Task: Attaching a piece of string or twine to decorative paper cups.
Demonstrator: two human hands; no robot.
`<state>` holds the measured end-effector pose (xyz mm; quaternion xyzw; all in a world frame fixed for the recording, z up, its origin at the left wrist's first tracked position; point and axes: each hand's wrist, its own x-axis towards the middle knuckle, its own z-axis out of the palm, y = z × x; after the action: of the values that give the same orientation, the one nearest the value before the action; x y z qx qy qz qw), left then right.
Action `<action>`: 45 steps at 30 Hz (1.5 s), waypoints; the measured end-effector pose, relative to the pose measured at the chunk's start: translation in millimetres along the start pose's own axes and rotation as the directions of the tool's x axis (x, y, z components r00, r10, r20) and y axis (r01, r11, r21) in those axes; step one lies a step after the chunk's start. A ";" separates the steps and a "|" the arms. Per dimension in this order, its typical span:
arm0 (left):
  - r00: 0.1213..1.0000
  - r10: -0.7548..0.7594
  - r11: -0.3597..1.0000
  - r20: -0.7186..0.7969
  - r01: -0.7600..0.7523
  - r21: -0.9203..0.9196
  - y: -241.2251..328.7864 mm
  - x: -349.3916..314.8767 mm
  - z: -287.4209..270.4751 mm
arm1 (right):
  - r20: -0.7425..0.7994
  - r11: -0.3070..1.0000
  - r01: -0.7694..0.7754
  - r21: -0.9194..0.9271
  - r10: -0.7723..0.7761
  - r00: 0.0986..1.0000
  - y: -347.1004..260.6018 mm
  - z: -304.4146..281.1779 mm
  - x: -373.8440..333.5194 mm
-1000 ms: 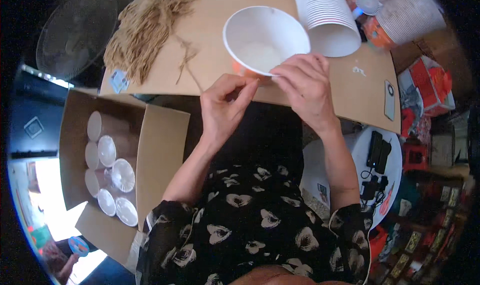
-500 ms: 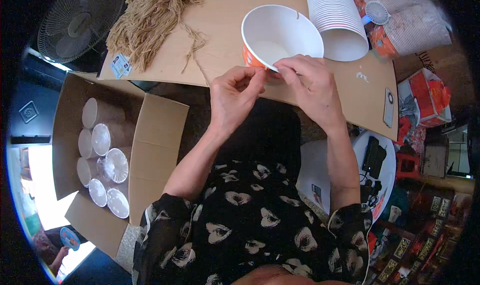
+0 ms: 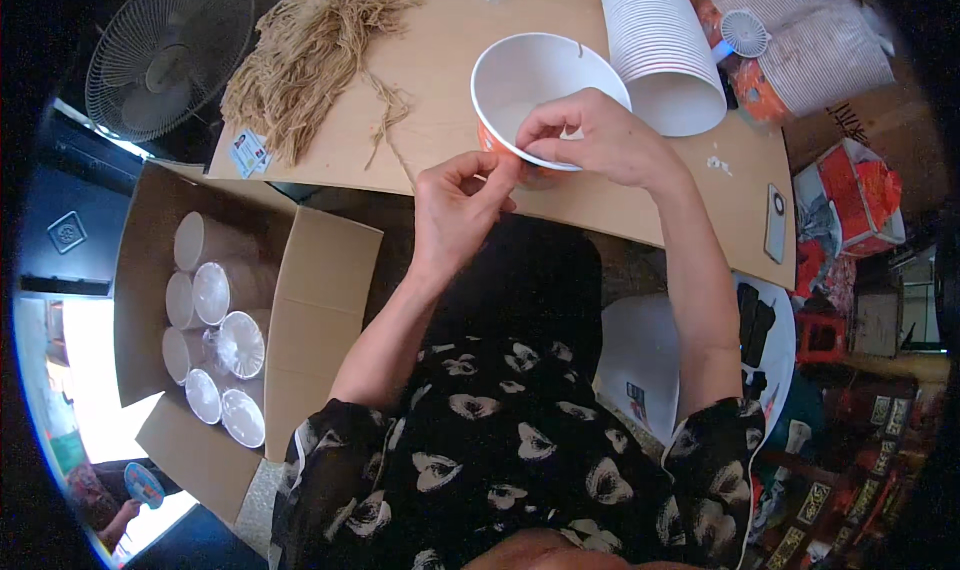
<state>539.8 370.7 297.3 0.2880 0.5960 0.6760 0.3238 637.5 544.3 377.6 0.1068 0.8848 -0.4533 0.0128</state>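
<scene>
A paper bucket (image 3: 548,62), white inside and orange outside, stands tilted toward me at the table's front edge. A short brown strand (image 3: 580,51) shows at its far rim. Against the outer wall, just below the near-left rim, my left hand (image 3: 462,210) has thumb and forefinger pinched together. Over the near rim reaches my right hand (image 3: 615,140), its fingertips closed together inside the bucket. Whatever either pinch holds is too small or hidden to make out. Left of the bucket lies a heap of brown twine (image 3: 300,65), with a loose strand trailing toward my left hand.
A stack of nested white buckets (image 3: 660,55) lies right of the bucket, beside bagged stacks (image 3: 830,60) and a small fan (image 3: 744,34). A phone (image 3: 776,225) is at the table's right end. An open carton (image 3: 330,310) with wrapped stacks stands lower left, below a large fan (image 3: 170,65).
My right hand has moved from the near rim to reach inside the bucket, fingertips lower in it. My left hand keeps its pinch by the wall. The view has shifted slightly.
</scene>
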 end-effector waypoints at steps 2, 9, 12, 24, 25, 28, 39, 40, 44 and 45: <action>1.000 -0.004 1.000 -0.002 0.004 -0.011 1.0 0.2 -1.5 | 0.018 0.996 0.078 -0.037 -0.077 0.997 1.2 -0.3 3.4; 0.996 -0.030 0.999 0.090 0.031 -0.013 4.4 -0.6 -6.0 | 0.045 0.982 0.172 -0.075 -0.169 0.985 4.4 -0.6 10.8; 0.994 0.002 1.000 0.109 -0.002 -0.007 0.9 -0.3 -7.6 | 0.027 0.985 0.152 -0.077 -0.150 0.988 5.8 -2.0 12.0; 0.997 -0.025 0.996 0.069 0.030 -0.078 5.0 0.1 -3.9 | -0.032 0.988 0.131 -0.082 -0.134 0.990 7.9 -0.4 12.9; 0.998 -0.036 0.996 0.057 0.040 -0.081 5.0 0.2 -3.6 | -0.025 0.986 0.130 -0.101 -0.134 0.991 8.0 -1.0 12.6; 0.998 0.001 0.997 0.064 0.005 -0.082 3.0 -0.6 -4.4 | 0.025 0.992 0.118 -0.045 -0.117 0.993 5.1 -5.3 8.0; 0.995 0.027 1.000 0.098 -0.026 -0.015 1.6 1.3 -2.0 | 0.090 0.975 0.185 -0.120 -0.175 0.980 6.8 -8.0 9.6; 0.994 0.041 0.999 0.106 -0.039 -0.024 1.8 1.8 -1.7 | 0.051 0.980 0.137 -0.141 -0.131 0.990 6.6 -7.6 9.8; 0.995 0.039 0.998 0.090 -0.034 -0.060 -1.4 1.4 0.2 | -0.066 0.986 0.128 -0.105 -0.135 0.989 9.4 -7.2 4.9; 0.994 0.048 0.998 0.093 -0.044 -0.048 -1.9 1.2 0.4 | -0.067 0.986 0.128 -0.104 -0.135 0.988 9.6 -9.2 3.6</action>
<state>539.4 372.0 295.4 0.3259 0.5576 0.6824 0.3424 636.6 557.7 374.9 0.0641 0.9112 -0.4045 -0.0448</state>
